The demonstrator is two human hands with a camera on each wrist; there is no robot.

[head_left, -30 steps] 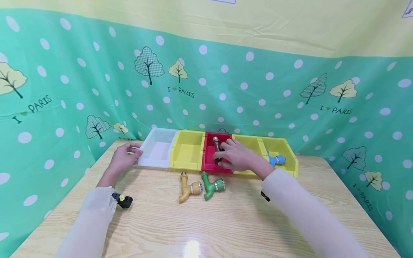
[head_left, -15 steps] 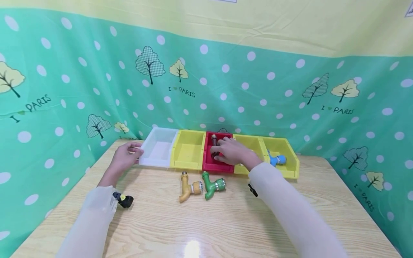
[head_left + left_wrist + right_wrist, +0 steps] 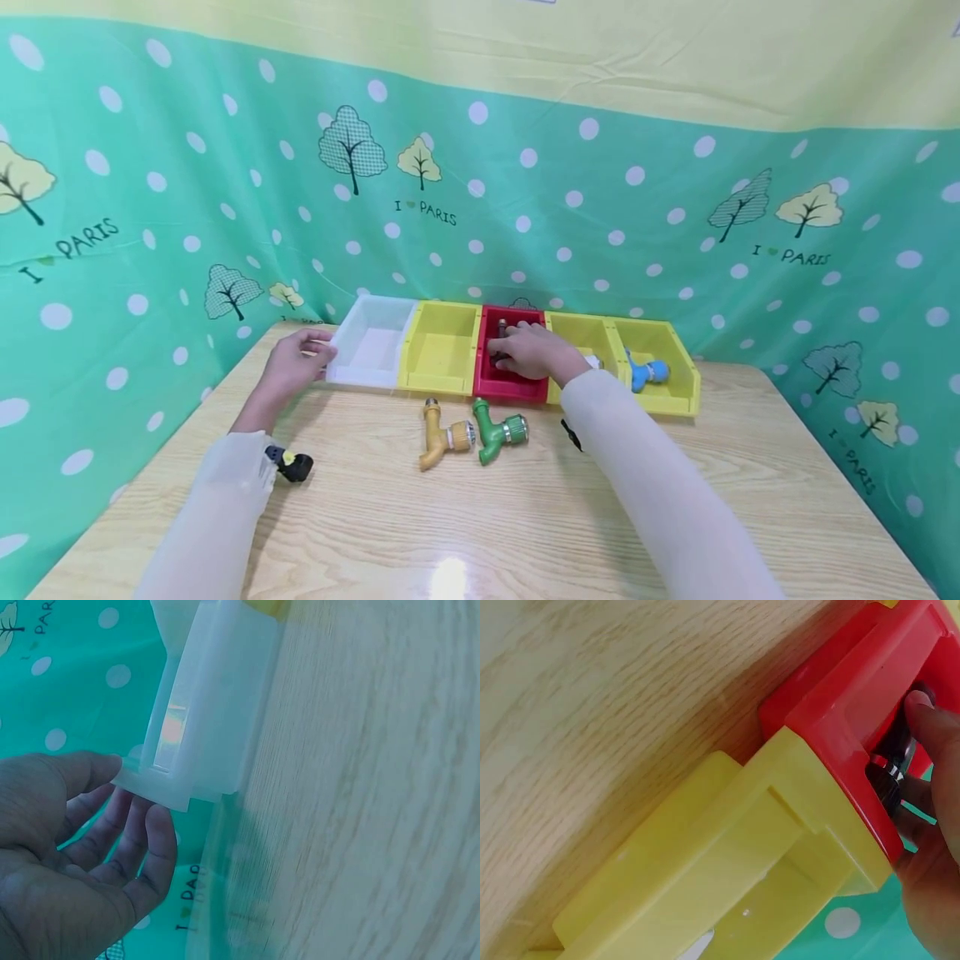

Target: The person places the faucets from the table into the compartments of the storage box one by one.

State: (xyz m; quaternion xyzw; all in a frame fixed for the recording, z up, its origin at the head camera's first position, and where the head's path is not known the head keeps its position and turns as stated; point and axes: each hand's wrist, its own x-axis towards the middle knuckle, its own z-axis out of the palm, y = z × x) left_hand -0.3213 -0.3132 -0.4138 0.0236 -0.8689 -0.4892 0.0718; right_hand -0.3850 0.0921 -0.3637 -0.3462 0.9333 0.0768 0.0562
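Note:
Low inside the red bin (image 3: 517,390), my right hand (image 3: 534,350) grips a dark brown tap (image 3: 895,754); the right wrist view shows the thumb on its body and the handle below the fingers. Part of the tap is hidden by the hand. My left hand (image 3: 294,364) pinches the side rim of the white bin (image 3: 229,712), thumb on top and fingers underneath. On the table in front of the bins lie an orange-yellow tap (image 3: 435,442) and a green tap (image 3: 491,433), side by side.
Yellow bins flank the red one: one yellow bin (image 3: 435,383) on its left, two on its right. A blue tap (image 3: 651,372) lies in the far-right bin, and a white object (image 3: 594,362) shows in its neighbour. A patterned curtain (image 3: 525,192) hangs behind the table (image 3: 375,525).
My right hand has moved left and down into the red bin with the brown tap, which sits lower in it now. The left hand has stayed at the white bin's rim.

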